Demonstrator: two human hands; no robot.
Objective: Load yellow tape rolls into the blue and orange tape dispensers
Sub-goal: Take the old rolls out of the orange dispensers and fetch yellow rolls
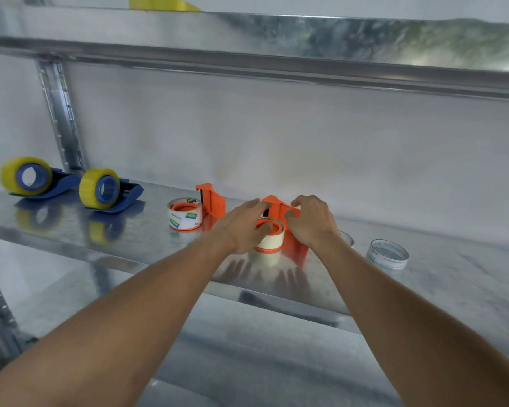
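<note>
Two blue tape dispensers stand at the left of the metal shelf (130, 248), one far left (34, 177) and one beside it (106, 189), each carrying a yellow tape roll. Mid-shelf, an orange dispenser (210, 202) stands beside a white-wrapped roll on an orange core (185, 214). A second orange dispenser (279, 212) is between my hands, with a pale tape roll (272, 240) on its orange hub. My left hand (243, 227) holds the roll, with its thumb on the hub and its fingertips touching the dispenser's top. My right hand (310, 223) grips the dispenser's body from the right.
A clear empty tape core (388, 254) lies on the shelf to the right, and another ring (347, 237) peeks out behind my right wrist. A yellow object (162, 3) sits on the upper shelf. A slotted upright post (61, 118) stands at the back left.
</note>
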